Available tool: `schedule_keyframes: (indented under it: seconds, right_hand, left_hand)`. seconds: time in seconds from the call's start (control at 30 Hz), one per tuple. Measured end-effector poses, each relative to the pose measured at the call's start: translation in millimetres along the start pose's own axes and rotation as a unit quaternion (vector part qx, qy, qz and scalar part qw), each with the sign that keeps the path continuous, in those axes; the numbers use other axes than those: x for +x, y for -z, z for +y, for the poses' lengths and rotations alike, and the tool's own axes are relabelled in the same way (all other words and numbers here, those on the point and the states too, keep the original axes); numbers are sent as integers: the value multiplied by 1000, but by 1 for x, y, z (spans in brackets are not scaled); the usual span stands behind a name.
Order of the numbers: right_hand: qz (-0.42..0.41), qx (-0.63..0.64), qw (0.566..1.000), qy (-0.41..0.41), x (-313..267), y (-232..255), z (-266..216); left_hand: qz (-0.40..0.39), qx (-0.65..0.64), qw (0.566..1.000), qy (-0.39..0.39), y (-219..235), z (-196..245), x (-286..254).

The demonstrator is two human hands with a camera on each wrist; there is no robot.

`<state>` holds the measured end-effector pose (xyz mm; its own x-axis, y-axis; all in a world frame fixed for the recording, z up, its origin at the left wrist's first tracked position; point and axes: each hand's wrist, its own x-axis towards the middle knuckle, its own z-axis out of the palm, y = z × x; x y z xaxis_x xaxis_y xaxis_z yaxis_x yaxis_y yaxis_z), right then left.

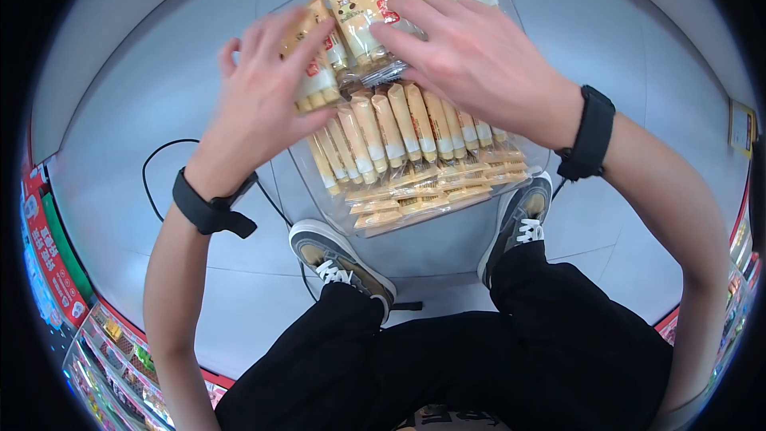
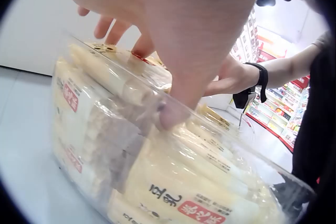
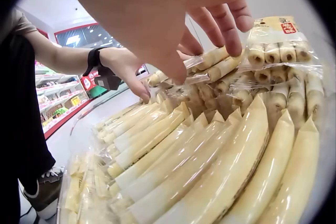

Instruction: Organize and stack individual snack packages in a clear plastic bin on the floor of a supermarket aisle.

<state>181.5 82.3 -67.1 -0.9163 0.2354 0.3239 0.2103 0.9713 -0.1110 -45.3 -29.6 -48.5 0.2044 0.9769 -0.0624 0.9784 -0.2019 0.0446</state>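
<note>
A clear plastic bin [image 1: 375, 227] is packed with rows of long cream-coloured snack sticks in clear wrappers [image 1: 399, 132]. Bagged packs with red labels [image 1: 367, 4] lie on top at the far end. My left hand [image 1: 315, 72] lies with spread fingers on the packs at the far left. Seen from the left wrist, the left hand's [image 2: 157, 50] thumb presses down by the bin's clear wall [image 2: 105, 129]. My right hand [image 1: 415, 32] reaches across with straight fingers laid over the far packs. From the right wrist, the right hand [image 3: 199, 40] touches a wrapped pack [image 3: 212, 58]. Neither hand plainly grips anything.
Under the bin are a grey tiled floor [image 1: 144, 96] and my two sneakers [image 1: 339, 259] below black trousers. A black cable [image 1: 159, 160] loops on the floor at left. Store shelves with goods [image 1: 104, 343] line the lower left and right edges.
</note>
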Motion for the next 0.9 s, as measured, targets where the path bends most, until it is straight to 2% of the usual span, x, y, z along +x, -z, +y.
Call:
schedule_keyframes:
  seconds: [0.1,0.2,0.3,0.4,0.5,0.53,0.6,0.7,0.8,0.9]
  right_hand:
    - [13,-32,999,-10,5,-5,11]
    - [-54,-16,996,-67,5,1,5]
    - [-148,94,972,-157,11,15,-7]
    - [-172,264,913,-259,19,13,-10]
    - [-37,274,935,-222,16,-10,-6]
    - [-23,257,943,-210,14,-15,-12]
    - [3,223,957,-185,10,-22,-23]
    - [-128,259,933,-216,16,-6,-22]
    - [-107,239,951,-164,10,1,-10]
    - [26,81,988,-130,13,27,10]
  left_hand:
    - [28,31,999,-8,1,-12,-2]
    - [13,-10,1000,-12,-1,-13,2]
    - [11,-49,999,2,2,-8,2]
    - [25,-28,999,-4,0,-9,-2]
    - [36,0,999,-17,0,-14,-5]
    - [39,6,999,-20,1,-15,-6]
    - [31,6,999,-15,0,-16,-6]
    - [30,-16,999,1,0,-13,-8]
    - [53,-73,996,5,6,-8,-7]
    - [51,-74,996,-18,22,1,-1]
